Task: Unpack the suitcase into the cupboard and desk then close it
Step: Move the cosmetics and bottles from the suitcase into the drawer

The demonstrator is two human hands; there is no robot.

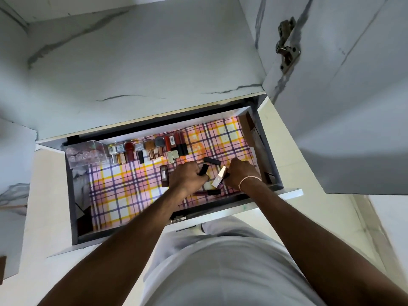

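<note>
An open drawer lined with pink, yellow and purple checked paper sits below a marble-look desk top. A row of lipsticks and small bottles stands along its back edge. My left hand grips a black lipstick tube. My right hand holds a white and gold tube. Loose on the liner lie another black tube, a dark red case and a dark tube under my hands. The suitcase is out of view.
A clear acrylic organiser stands in the drawer's back left corner. An open cupboard door with a metal hinge hangs at the right. The desk top spreads above the drawer. Pale floor tiles lie on both sides.
</note>
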